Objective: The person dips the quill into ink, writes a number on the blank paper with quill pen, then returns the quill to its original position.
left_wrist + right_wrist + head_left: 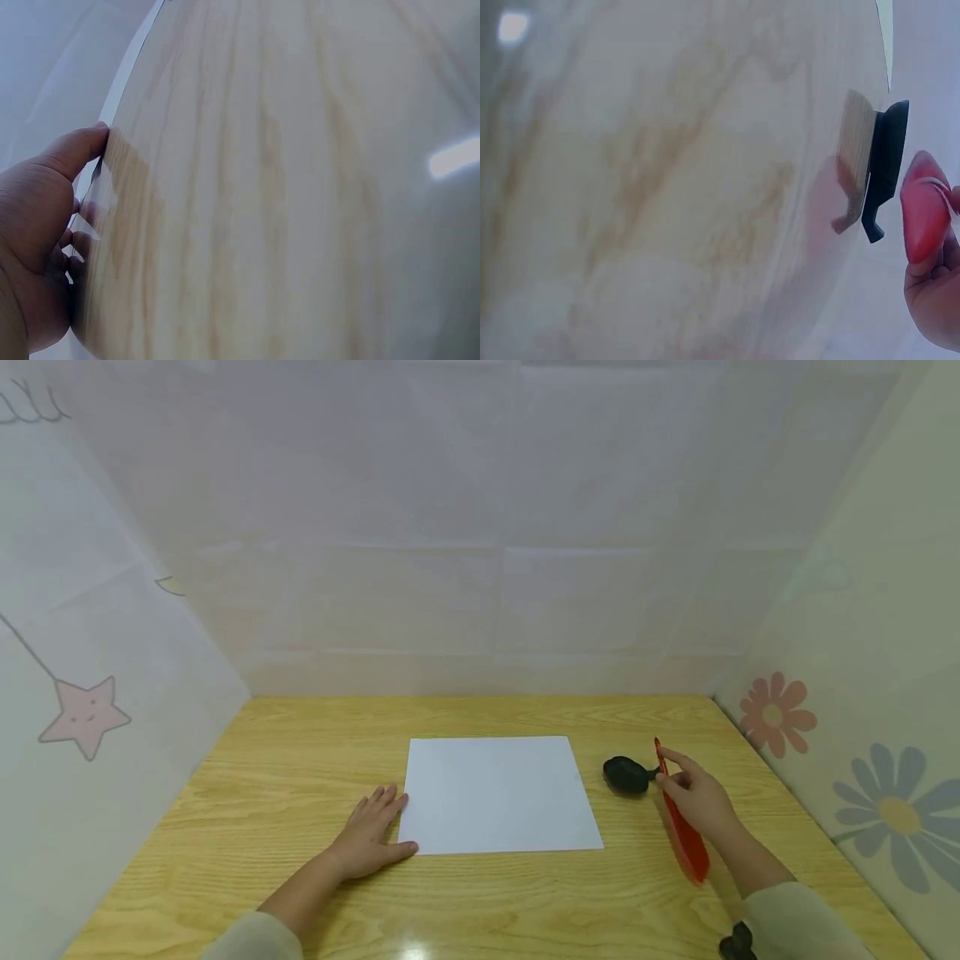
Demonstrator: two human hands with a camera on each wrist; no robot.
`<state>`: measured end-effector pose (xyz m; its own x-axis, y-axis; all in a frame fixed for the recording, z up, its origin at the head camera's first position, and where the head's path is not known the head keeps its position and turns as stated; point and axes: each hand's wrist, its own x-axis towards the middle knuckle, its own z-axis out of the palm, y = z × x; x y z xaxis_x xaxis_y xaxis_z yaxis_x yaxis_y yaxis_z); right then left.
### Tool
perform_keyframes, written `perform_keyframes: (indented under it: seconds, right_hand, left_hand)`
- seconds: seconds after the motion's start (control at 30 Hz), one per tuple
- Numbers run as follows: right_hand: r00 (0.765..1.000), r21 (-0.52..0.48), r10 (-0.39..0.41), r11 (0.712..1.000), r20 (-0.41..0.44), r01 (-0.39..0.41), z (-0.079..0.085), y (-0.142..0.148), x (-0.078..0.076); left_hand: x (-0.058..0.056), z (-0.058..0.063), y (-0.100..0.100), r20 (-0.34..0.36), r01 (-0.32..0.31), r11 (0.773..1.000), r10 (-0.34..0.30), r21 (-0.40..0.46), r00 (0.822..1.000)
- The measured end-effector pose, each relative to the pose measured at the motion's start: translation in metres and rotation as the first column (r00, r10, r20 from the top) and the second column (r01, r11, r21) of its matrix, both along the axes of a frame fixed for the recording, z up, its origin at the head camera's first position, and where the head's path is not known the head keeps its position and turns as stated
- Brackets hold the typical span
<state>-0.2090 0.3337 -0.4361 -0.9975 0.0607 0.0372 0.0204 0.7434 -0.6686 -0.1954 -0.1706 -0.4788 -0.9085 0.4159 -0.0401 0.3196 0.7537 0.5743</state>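
Observation:
A white sheet of paper [498, 793] lies flat on the wooden table. My left hand [372, 835] rests at its left edge with fingers spread, the thumb over the near left corner. In the left wrist view the left hand [37, 217] shows at the edge of the frame. To the right of the paper, my right hand [699, 793] pinches a red feather pen [686, 839] near its slim, dark-tipped far end. Its wide red part slants down toward me; in the right wrist view the red feather pen [924, 221] is partly cut off.
A black, rounded thing with a short handle [626, 775] lies between the paper and my right hand, its handle reaching the red shaft in the head view. Light cloth walls with printed flowers and a star enclose the table [300, 760]. A small black object [738, 942] shows beside the right sleeve.

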Motion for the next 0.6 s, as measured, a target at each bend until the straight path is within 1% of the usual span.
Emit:
perform_keyframes:
  seconds: [0.27, 0.6]
  right_hand:
    - [1.0, 0.022, -0.01, 1.0, -0.012, 0.011, -0.0016, 0.0001, -0.0002]
    - [0.999, -0.042, -0.02, 0.999, -0.039, 0.019, 0.0007, 0.0011, -0.0013]
  left_hand:
    - [0.0004, 0.0003, -0.0003, 0.005, 0.002, 1.0, -0.002, 0.005, 1.0]
    - [0.0025, 0.0031, -0.0002, -0.005, 0.003, 1.0, -0.003, 0.003, 1.0]
